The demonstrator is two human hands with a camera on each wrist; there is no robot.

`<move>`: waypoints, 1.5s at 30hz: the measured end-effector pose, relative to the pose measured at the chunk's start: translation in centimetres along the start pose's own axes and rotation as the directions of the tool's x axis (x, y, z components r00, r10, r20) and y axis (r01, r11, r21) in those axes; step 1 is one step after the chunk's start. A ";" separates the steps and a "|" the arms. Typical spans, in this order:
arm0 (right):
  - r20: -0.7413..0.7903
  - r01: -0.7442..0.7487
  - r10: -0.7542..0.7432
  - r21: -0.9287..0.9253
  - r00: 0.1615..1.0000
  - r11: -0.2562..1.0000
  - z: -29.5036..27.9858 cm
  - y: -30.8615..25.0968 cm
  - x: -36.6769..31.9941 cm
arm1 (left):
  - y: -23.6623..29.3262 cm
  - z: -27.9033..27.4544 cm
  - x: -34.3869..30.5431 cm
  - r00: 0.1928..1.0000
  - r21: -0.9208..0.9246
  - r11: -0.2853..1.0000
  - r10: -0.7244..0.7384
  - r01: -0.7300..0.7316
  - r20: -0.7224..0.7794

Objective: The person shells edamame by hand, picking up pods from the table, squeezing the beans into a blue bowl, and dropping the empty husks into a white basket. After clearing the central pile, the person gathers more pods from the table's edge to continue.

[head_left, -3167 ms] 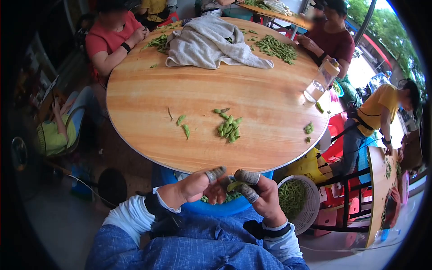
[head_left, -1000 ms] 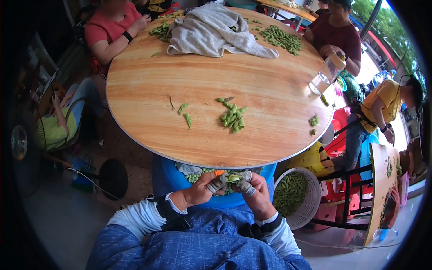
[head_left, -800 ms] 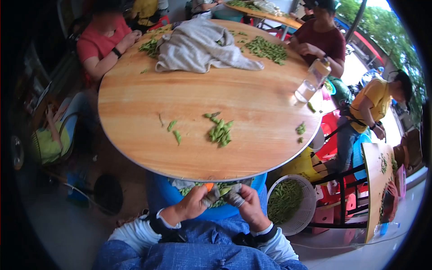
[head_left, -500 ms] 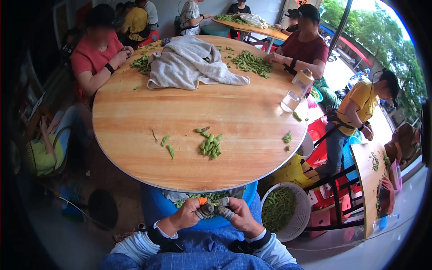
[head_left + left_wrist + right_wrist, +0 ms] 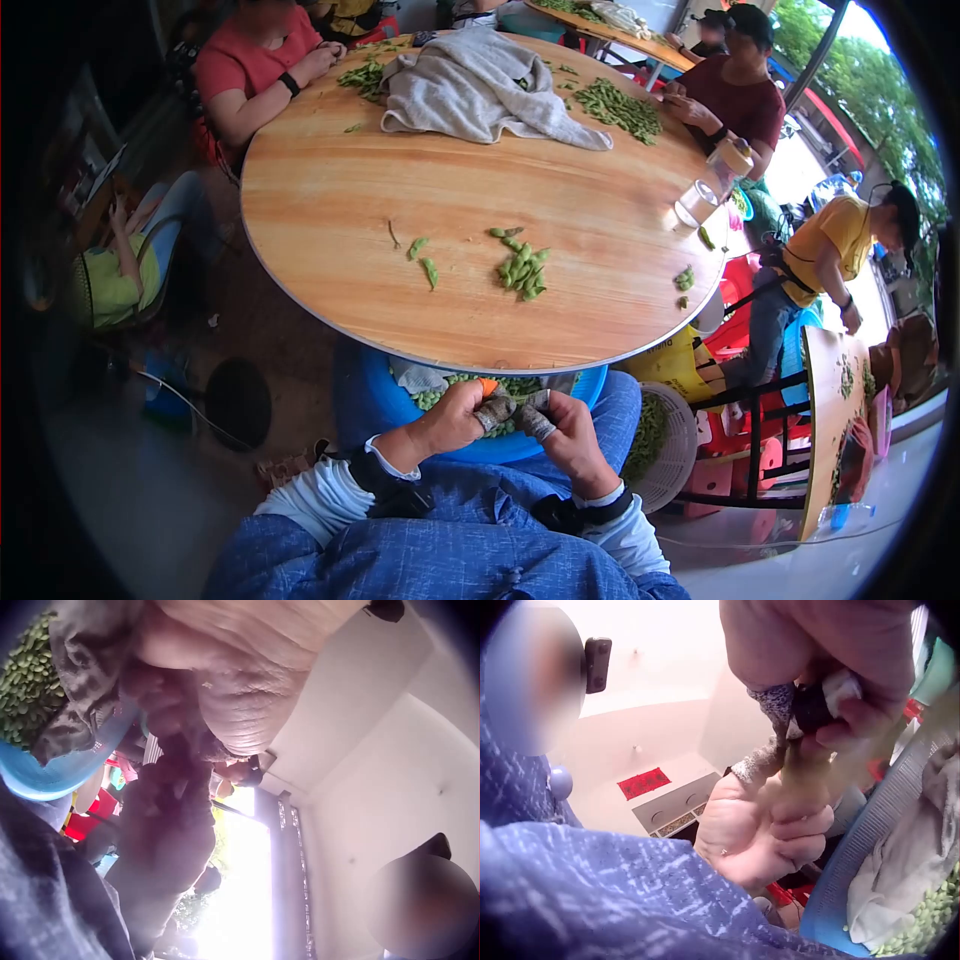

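In the head view, my left hand (image 5: 450, 420) and right hand (image 5: 575, 440) meet fingertip to fingertip over the blue basin (image 5: 395, 402), just off the table's near edge. Grey wraps cover both thumbs, and an orange band is on a left finger. Between the fingertips both hands pinch a small green pod, mostly hidden there; it appears as a blurred green pod (image 5: 808, 766) in the right wrist view. Shelled green beans (image 5: 919, 922) and a grey cloth (image 5: 900, 862) lie in the basin. The left wrist view shows the left palm (image 5: 244, 675) close up.
The round table (image 5: 400, 180) bears a small pod pile (image 5: 523, 270), loose pods, a draped grey towel (image 5: 470, 85) and a bottle (image 5: 697, 203). A white basket (image 5: 678, 455) of pods stands right of my knees. Several people are around the tables.
About three seconds ago the hands were apart, the right holding a pod; they have come together around a pod. Over the last second they have stayed close while the head view shifted.
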State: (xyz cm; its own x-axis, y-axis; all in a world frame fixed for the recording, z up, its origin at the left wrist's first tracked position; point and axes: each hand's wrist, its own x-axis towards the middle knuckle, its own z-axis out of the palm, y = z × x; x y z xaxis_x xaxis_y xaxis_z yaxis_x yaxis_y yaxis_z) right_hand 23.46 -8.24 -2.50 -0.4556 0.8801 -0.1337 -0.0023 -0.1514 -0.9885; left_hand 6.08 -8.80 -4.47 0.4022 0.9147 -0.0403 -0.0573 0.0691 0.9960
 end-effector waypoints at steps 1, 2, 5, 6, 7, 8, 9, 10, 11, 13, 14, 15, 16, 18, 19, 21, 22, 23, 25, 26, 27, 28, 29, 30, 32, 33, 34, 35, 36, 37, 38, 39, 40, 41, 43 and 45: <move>-0.010 0.007 -0.008 -0.049 1.000 0.999 0.3 0.1 0.0 | -0.3 -0.1 -0.1 0.999 0.039 0.999 -0.029 0.029 -0.014; 0.001 0.013 -0.013 -0.106 1.000 0.994 0.4 0.1 0.1 | -0.5 -0.3 -0.1 0.998 0.079 0.995 -0.055 0.057 -0.027; 0.014 0.018 -0.015 -0.194 1.000 0.981 0.0 -0.1 0.5 | -1.5 -0.4 0.2 0.998 0.054 0.998 -0.042 0.045 -0.056; 0.012 0.007 -0.005 -0.165 1.000 0.986 -0.2 0.1 0.8 | -1.8 -0.3 0.3 0.998 0.020 0.999 -0.024 0.026 -0.065; 0.012 -0.006 0.008 -0.134 1.000 0.991 -0.4 0.4 1.0 | -1.8 -0.1 0.4 0.995 -0.101 0.993 -0.071 0.064 -0.066; 0.018 -0.021 0.022 -0.086 1.000 0.996 -0.6 0.5 1.3 | -1.6 0.1 0.5 0.991 -0.220 0.970 -0.118 0.101 -0.062; 0.024 -0.038 0.039 -0.036 0.999 0.999 -0.7 0.7 1.6 | -1.3 0.2 0.4 0.985 -0.337 0.931 -0.165 0.138 -0.053; 0.030 -0.058 0.057 0.013 0.998 0.998 -0.9 1.0 1.7 | -0.7 0.2 0.2 0.975 -0.352 0.918 -0.215 0.181 -0.060; 0.040 -0.069 0.068 0.017 0.997 0.997 -1.1 1.4 1.8 | -1.0 0.1 0.2 0.966 -0.378 0.899 -0.255 0.223 -0.034; 0.059 -0.082 0.080 0.023 0.995 0.996 -1.4 2.0 2.1 | -1.9 -0.4 0.3 0.947 -0.422 0.856 -0.322 0.300 0.019; 0.083 -0.085 0.082 0.031 0.993 0.996 -1.5 2.0 2.3 | -2.5 -0.5 0.4 0.954 -0.425 0.860 -0.298 0.284 0.035; 0.107 -0.090 0.085 0.040 0.991 0.995 -1.6 2.0 2.4 | -2.2 -0.5 0.3 0.948 -0.432 0.852 -0.316 0.294 0.022; 0.128 -0.095 0.088 0.050 0.988 0.994 -1.6 2.0 2.4 | -1.9 -0.5 0.3 0.942 -0.441 0.844 -0.335 0.306 0.012; 0.142 -0.099 0.092 0.039 0.985 0.994 -1.3 1.7 2.5 | -2.4 -0.7 0.5 0.942 -0.400 0.862 -0.336 0.310 0.006; 0.150 -0.093 0.087 0.032 0.985 0.995 -1.2 1.6 2.6 | -3.9 -1.0 0.5 0.947 -0.351 0.886 -0.321 0.303 0.008; 0.166 -0.098 0.102 -0.032 0.981 0.995 -1.7 2.7 2.9 | -5.3 -1.4 0.6 0.975 -0.086 0.972 -0.221 0.220 -0.004; 0.156 -0.102 0.115 -0.092 0.981 0.991 -2.1 3.2 3.0 | -5.4 -1.8 0.5 0.989 0.180 0.973 -0.145 0.143 0.000; 0.145 -0.106 0.127 -0.149 0.981 0.983 -2.6 3.3 3.0 | -5.3 -2.2 0.5 0.997 0.435 0.899 -0.074 0.057 0.024; 0.061 -0.109 0.121 -0.176 0.991 0.978 -4.3 2.7 2.4 | -0.7 -2.9 0.4 0.955 0.636 0.769 -0.235 0.070 0.179; 0.005 -0.069 0.073 -0.290 0.997 0.955 -6.1 3.0 1.8 | -0.9 -2.9 -0.1 0.973 0.666 0.745 -0.121 -0.042 0.196; -0.113 -0.131 0.098 -0.333 0.989 0.934 -7.9 3.1 1.0 | -1.8 -2.8 -0.6 0.976 0.782 0.619 -0.119 -0.071 0.183; -0.206 -0.121 0.000 -0.577 0.978 0.808 -9.9 3.3 0.3 | 0.2 -3.0 -0.3 0.961 0.767 0.633 -0.134 -0.105 0.242; -0.401 -0.312 0.077 -0.563 0.913 0.765 -10.8 2.1 -0.5 | 2.9 -3.3 -0.1 0.942 0.750 0.647 -0.149 -0.136 0.299; -0.490 -0.359 -0.020 -0.666 0.872 0.654 -11.8 1.7 -1.5 | 4.5 -3.7 0.5 0.958 0.721 0.675 -0.073 -0.156 0.276; -0.537 -0.401 -0.035 -0.671 0.843 0.624 -13.5 1.9 -3.0 | 7.1 -4.9 2.5 0.973 0.665 0.717 0.083 -0.208 0.215; -0.535 -0.386 -0.075 -0.693 0.842 0.610 -13.9 2.2 -3.5 | 7.7 -5.6 4.3 0.962 0.683 0.682 0.241 -0.263 0.130; -0.550 -0.369 -0.051 -0.623 0.834 0.689 -13.8 2.4 -3.7 | 8.0 -6.4 6.2 0.918 0.704 0.639 0.395 -0.311 0.047; -0.562 -0.350 -0.023 -0.546 0.826 0.761 -13.4 2.7 -3.8 | 7.4 -7.7 8.3 0.917 0.747 0.621 0.397 -0.237 -0.039; -0.572 -0.329 0.007 -0.462 0.820 0.823 -12.9 3.0 -3.8 | 7.1 -8.7 10.7 0.861 0.780 0.567 0.503 -0.267 -0.071; -0.553 -0.283 0.002 -0.423 0.833 0.861 -12.5 3.5 -3.7 | 6.6 -9.8 12.6 0.847 0.849 0.473 0.529 -0.235 -0.060; -0.546 -0.271 -0.001 -0.417 0.838 0.868 -12.0 3.5 -3.6 | 5.7 -10.9 14.3 0.878 0.877 0.455 0.471 -0.155 -0.090; -0.540 -0.254 -0.008 -0.410 0.841 0.876 -11.4 3.4 -3.2 | 5.5 -11.5 15.3 0.915 0.901 0.419 0.397 -0.111 -0.072; -0.537 -0.285 0.009 -0.433 0.844 0.855 -10.6 2.2 -2.8 | 5.3 -11.9 16.2 0.946 0.923 0.379 0.318 -0.070 -0.059; -0.521 -0.247 -0.006 -0.415 0.853 0.876 -9.9 1.6 -2.4 | 4.9 -12.1 16.8 0.971 0.940 0.339 0.233 -0.031 -0.052; -0.457 -0.168 -0.070 -0.459 0.886 0.872 -8.4 -0.6 -1.7 | 4.4 -12.2 17.1 0.959 0.943 0.332 0.277 -0.030 -0.067; -0.393 -0.088 -0.113 -0.460 0.913 0.884 -7.2 -1.9 -1.0 | 5.0 -11.7 16.3 0.950 0.947 0.319 0.305 -0.033 -0.070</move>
State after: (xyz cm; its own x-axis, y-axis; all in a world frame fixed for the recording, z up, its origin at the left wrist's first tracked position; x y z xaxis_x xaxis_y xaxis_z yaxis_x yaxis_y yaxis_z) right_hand 30.32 -5.63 -0.97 -0.0657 0.9971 -0.0378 0.4472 -0.0044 -0.8944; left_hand 1.68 11.11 -1.04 0.3005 0.9176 0.2602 0.8341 -0.3851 0.3950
